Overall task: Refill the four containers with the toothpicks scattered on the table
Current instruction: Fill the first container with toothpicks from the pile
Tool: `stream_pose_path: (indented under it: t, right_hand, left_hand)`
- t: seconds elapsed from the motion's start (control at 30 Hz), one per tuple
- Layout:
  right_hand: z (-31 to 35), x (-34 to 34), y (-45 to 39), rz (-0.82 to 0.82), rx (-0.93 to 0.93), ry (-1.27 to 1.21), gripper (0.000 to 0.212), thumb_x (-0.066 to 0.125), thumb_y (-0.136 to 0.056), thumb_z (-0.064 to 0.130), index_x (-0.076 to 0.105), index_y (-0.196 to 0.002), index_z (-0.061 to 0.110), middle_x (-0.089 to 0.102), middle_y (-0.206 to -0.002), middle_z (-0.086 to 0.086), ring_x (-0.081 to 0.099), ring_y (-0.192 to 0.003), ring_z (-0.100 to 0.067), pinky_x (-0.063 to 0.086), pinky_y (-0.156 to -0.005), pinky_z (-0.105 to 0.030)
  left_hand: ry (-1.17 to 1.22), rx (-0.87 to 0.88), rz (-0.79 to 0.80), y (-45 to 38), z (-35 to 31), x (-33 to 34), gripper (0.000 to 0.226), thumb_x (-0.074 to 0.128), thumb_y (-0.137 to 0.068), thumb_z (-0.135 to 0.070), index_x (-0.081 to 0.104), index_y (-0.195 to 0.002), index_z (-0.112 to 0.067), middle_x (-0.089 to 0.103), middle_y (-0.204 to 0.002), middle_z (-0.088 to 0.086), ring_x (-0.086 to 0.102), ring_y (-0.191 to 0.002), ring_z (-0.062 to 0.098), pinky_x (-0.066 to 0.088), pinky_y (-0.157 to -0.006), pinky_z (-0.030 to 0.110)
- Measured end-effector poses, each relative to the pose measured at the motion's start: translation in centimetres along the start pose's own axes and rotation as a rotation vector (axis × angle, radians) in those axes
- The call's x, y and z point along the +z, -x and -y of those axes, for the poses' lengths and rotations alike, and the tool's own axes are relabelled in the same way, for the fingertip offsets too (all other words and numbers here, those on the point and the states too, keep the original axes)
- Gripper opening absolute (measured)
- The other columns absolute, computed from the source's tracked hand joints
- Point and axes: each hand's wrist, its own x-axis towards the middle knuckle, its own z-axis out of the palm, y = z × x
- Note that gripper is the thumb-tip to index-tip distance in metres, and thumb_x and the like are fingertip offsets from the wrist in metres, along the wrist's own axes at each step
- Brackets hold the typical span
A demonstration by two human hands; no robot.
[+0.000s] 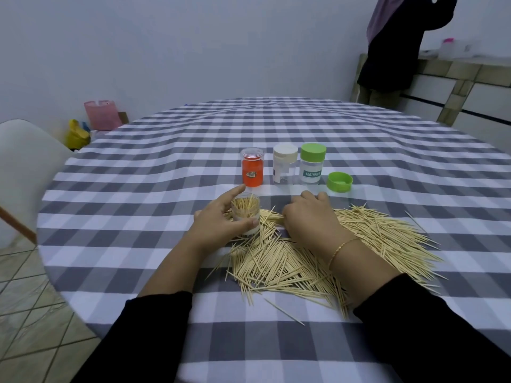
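A wide heap of toothpicks (298, 261) lies on the checked tablecloth in front of me. My left hand (221, 219) grips an open clear container (245, 214) standing upright and partly filled with toothpicks. My right hand (309, 217) rests palm down on the heap beside that container, fingers curled; what they hold is hidden. Behind stand three closed containers: an orange one (252, 170), one with a cream lid (284, 168) and one with a green lid (312, 167) labelled TOOTHPICK. A loose green lid (339, 182) lies to their right.
The round table (166, 150) carries a grey and white checked cloth. A white chair (25, 167) stands at the left. A person in dark clothes (398, 48) stands at a counter at the back right. Pink and yellow bags (91, 123) sit on the floor.
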Motion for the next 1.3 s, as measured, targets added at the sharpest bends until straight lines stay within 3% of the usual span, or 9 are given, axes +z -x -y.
stream_pose_path:
  t: [0.2, 0.57, 0.7, 0.8, 0.9, 0.97, 1.03, 1.1, 1.3]
  right_hand:
    - [-0.7, 0.3, -0.3, -0.026, 0.08, -0.093, 0.018, 0.046, -0.093, 0.017, 0.063, -0.098, 0.022, 0.064, -0.095, 0.001, 0.05, -0.103, -0.023, 0.028, -0.083, -0.039]
    - [-2.2, -2.0, -0.1, 0.126, 0.155, -0.51, 0.021, 0.042, -0.099, 0.026, 0.063, -0.101, 0.026, 0.067, -0.1, 0.007, 0.053, -0.099, -0.016, 0.021, -0.09, -0.036]
    - [-2.5, -2.5, -0.3, 0.196, 0.14, -0.584, 0.016, 0.048, -0.097, 0.027, 0.062, -0.089, 0.027, 0.064, -0.087, 0.012, 0.051, -0.09, -0.012, 0.026, -0.094, -0.036]
    - [-2.2, -2.9, -0.2, 0.167, 0.142, -0.797, 0.018, 0.054, -0.094, 0.023, 0.068, -0.084, 0.018, 0.062, -0.076, 0.011, 0.054, -0.079, -0.012, 0.04, -0.08, -0.031]
    - [-1.6, -3.4, -0.1, 0.117, 0.149, -1.058, 0.017, 0.055, -0.095, 0.016, 0.069, -0.087, 0.012, 0.071, -0.086, -0.004, 0.063, -0.085, -0.017, 0.048, -0.075, -0.029]
    - [-1.2, -3.7, -0.1, 0.07, 0.171, -1.23, 0.014, 0.054, -0.095, 0.014, 0.067, -0.089, 0.014, 0.071, -0.085, -0.003, 0.064, -0.081, -0.014, 0.05, -0.07, -0.02]
    - [-0.7, -4.2, -0.3, 0.027, 0.181, -1.378, 0.013, 0.053, -0.096, 0.014, 0.066, -0.095, 0.013, 0.069, -0.083, -0.001, 0.062, -0.078, -0.014, 0.049, -0.061, -0.012]
    - [-0.2, -4.6, -0.5, -0.03, 0.177, -1.485, 0.014, 0.052, -0.096, 0.016, 0.065, -0.093, 0.016, 0.069, -0.081, 0.003, 0.062, -0.08, -0.015, 0.049, -0.06, -0.013]
    - [1.8, -5.8, -1.1, -0.191, 0.134, -1.734, 0.017, 0.048, -0.097, 0.011, 0.062, -0.089, 0.017, 0.066, -0.079, 0.0, 0.061, -0.06, 0.007, 0.041, -0.05, -0.004]
  left_hand:
    - [-0.021, -0.004, 0.007, -0.1, 0.1, 0.0, 0.087, 0.067, -0.055, -0.069, 0.034, -0.135, -0.059, 0.049, -0.144, -0.004, 0.038, -0.136, 0.024, 0.03, -0.112, 0.052]
    - [-0.045, -0.009, 0.006, -0.2, 0.3, 0.0, 0.086, 0.066, -0.058, -0.068, 0.033, -0.137, -0.059, 0.046, -0.146, -0.003, 0.037, -0.136, 0.025, 0.031, -0.112, 0.053]
    - [-0.045, -0.009, 0.007, -0.2, 0.3, 0.0, 0.086, 0.066, -0.058, -0.069, 0.032, -0.136, -0.06, 0.046, -0.147, -0.003, 0.037, -0.137, 0.026, 0.031, -0.111, 0.053]
    - [-0.045, -0.01, 0.012, -0.3, 0.3, 0.1, 0.088, 0.065, -0.055, -0.071, 0.032, -0.136, -0.059, 0.047, -0.146, -0.004, 0.038, -0.136, 0.026, 0.032, -0.111, 0.053]
    - [-0.037, -0.001, 0.015, -0.2, 0.2, 0.1, 0.089, 0.064, -0.051, -0.075, 0.032, -0.133, -0.062, 0.049, -0.144, -0.005, 0.04, -0.135, 0.024, 0.032, -0.111, 0.053]
    - [-0.035, 0.007, 0.014, -0.2, 0.3, 0.0, 0.084, 0.064, -0.051, -0.076, 0.029, -0.128, -0.067, 0.05, -0.143, -0.005, 0.042, -0.133, 0.023, 0.032, -0.111, 0.052]
    - [-0.036, 0.009, 0.01, -0.2, 0.4, 0.0, 0.081, 0.062, -0.05, -0.078, 0.026, -0.122, -0.072, 0.051, -0.141, -0.005, 0.044, -0.131, 0.023, 0.034, -0.109, 0.051]
    - [-0.03, 0.014, 0.007, -0.2, 0.5, 0.1, 0.079, 0.062, -0.05, -0.078, 0.027, -0.12, -0.074, 0.052, -0.14, -0.006, 0.045, -0.13, 0.023, 0.034, -0.109, 0.051]
    - [-0.017, 0.028, 0.003, -0.3, 0.6, 0.2, 0.083, 0.064, -0.052, -0.078, 0.028, -0.127, -0.069, 0.052, -0.14, -0.007, 0.044, -0.131, 0.023, 0.035, -0.109, 0.051]
